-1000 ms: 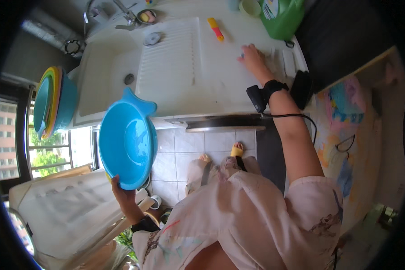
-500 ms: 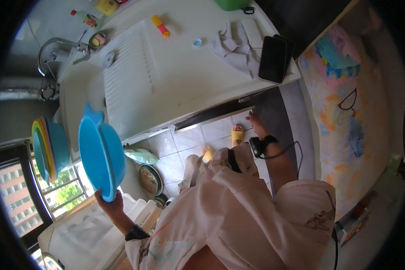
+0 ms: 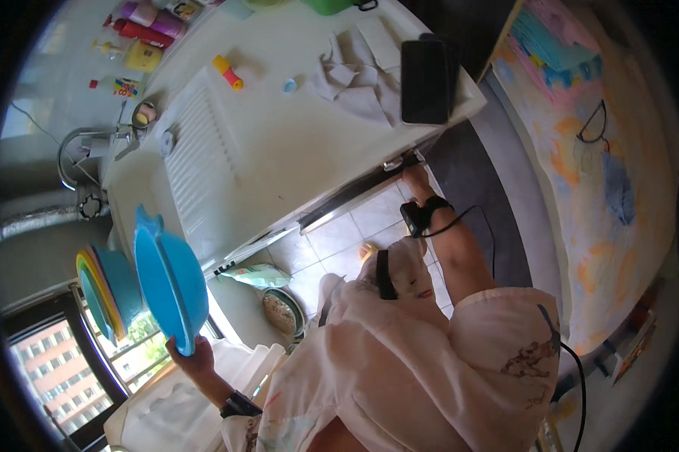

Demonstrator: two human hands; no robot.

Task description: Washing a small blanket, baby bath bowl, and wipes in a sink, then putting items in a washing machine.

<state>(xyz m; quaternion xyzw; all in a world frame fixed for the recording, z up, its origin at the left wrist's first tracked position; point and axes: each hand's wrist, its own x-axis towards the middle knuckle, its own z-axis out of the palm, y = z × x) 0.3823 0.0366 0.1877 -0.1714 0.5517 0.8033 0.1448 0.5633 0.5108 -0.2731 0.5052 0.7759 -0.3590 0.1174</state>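
Note:
My left hand (image 3: 194,360) grips the rim of a blue plastic basin (image 3: 175,290), which is tilted on its side beside the sink. Under the counter's front edge a cabinet door (image 3: 354,193) stands ajar, showing as a narrow dark and pale strip. My right hand (image 3: 414,176) is at the far end of this door, its fingers closed against the edge and partly hidden. A black device with a cable is strapped to my right wrist.
A white washing counter (image 3: 279,151) with a ribbed board carries a grey cloth (image 3: 354,79), a phone (image 3: 423,81) and a yellow-red tube (image 3: 228,73). Nested basins (image 3: 113,290) hang at left near the window. A patterned bed (image 3: 573,248) lies at right.
The cabinet door's far end has swung closer to the counter, and my right hand has come up against it. My left hand still holds the basin. The whole view has shifted slightly.

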